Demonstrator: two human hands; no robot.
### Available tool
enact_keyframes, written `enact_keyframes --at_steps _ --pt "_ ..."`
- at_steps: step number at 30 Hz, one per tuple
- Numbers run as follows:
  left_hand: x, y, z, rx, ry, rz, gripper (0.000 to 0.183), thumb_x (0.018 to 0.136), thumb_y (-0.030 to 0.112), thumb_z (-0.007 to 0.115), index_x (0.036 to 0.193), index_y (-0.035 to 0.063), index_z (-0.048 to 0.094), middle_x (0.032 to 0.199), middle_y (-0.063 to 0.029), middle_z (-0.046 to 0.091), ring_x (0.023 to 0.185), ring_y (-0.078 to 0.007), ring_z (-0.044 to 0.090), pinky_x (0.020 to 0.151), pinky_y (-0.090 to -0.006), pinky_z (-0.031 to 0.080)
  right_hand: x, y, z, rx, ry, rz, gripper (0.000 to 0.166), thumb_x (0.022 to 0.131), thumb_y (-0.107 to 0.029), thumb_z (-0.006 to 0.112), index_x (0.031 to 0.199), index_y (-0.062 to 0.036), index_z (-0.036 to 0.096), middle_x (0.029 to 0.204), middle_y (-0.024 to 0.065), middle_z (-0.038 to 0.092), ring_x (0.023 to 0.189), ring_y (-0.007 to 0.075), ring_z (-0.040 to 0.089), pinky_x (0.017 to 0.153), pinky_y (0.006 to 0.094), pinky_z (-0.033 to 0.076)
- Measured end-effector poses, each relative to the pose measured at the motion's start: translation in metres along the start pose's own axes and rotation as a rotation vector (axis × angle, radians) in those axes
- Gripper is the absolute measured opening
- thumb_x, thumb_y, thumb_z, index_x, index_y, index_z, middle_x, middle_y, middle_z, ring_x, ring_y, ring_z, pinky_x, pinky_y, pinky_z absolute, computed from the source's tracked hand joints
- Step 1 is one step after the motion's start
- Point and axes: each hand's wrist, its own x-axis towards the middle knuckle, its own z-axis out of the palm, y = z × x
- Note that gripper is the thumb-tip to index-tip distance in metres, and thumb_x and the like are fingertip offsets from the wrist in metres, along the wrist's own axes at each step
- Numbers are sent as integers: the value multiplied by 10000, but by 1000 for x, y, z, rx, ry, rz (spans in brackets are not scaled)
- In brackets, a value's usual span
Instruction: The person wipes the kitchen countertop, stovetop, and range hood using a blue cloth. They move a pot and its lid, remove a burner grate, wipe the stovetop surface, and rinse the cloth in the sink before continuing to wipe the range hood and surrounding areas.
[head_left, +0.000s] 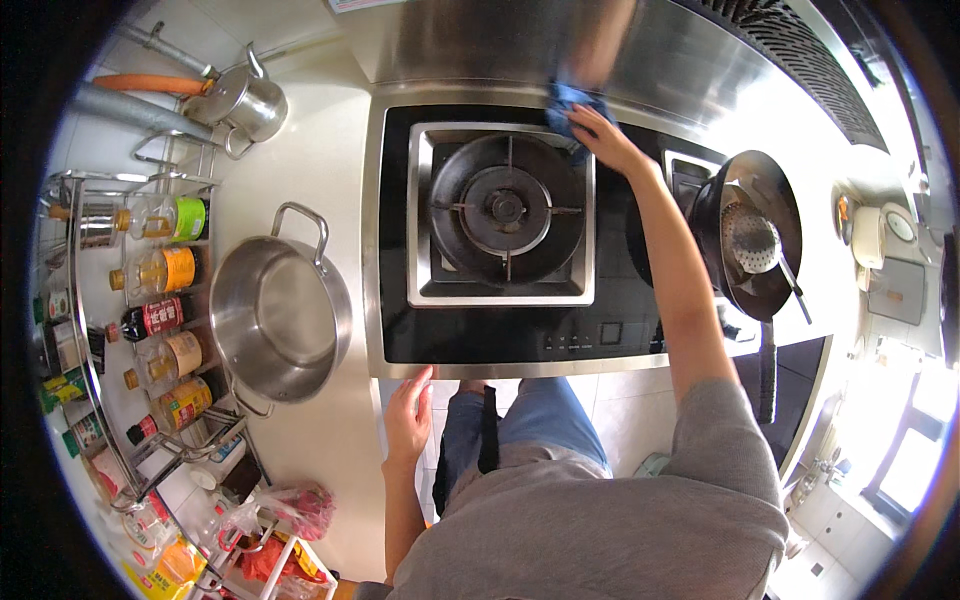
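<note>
My right hand (609, 142) presses a blue cloth (576, 109) at the back edge of the black gas hob (487, 337), where the hob meets the stainless-steel backsplash (480, 45). The cloth lies behind and to the right of the large round burner (508, 208). My left hand (409, 416) is at the hob's front edge, fingertips by the metal rim, with nothing seen in it. A dark wok (761, 285) stands on the right side of the hob, with a perforated metal skimmer (752, 238) inside.
An empty steel pot (281, 322) stands on the counter to the left. Behind it is a metal kettle (251, 101). A wire rack (79, 300) with several sauce bottles lines the far left. The wok's handle (767, 375) juts past the counter front. A range hood (795, 67) hangs at upper right.
</note>
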Motion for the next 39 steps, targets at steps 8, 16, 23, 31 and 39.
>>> enact_keyframes --at_steps 8,16,23,31,39 --pt "85 -10 2 112 192 266 320 915 72 601 1233 52 632 1264 -155 621 1178 -369 559 1040 -452 410 -166 -48 24 327 508 381 360 826 33 576 1176 -41 612 1207 138 627 1193 223 570 1008 318 428" --pt "128 -53 4 520 170 287 555 965 192 511 1490 83 366 1576 -142 287 1438 -355 288 1199 -471 215 -28 -116 -81 -673 833 -389 477 778 -17 588 1240 -137 604 1429 140 483 1265 405 502 1056 532 395" --pt "127 -47 2 577 134 204 608 918 200 557 1485 86 373 1566 -160 299 1432 -354 297 1200 -468 216 54 -88 -110 -1099 371 -158 707 807 -566 699 1434 -327 477 1506 185 366 1325 446 416 863 556 459" --pt "127 -43 2 583 112 152 589 908 188 544 1469 81 400 1555 -152 320 1442 -342 286 1203 -475 207 201 -223 -5 -984 291 -699 627 991 -448 482 1541 -270 242 1554 24 359 1051 143 661 695 336 588" --pt "126 -40 5 649 108 106 591 930 195 520 1494 107 369 1585 -120 277 1454 -319 267 1214 -463 186 33 -73 -212 -1512 -203 -360 670 946 -443 556 1521 -296 245 1593 -18 282 1020 146 614 659 330 543"
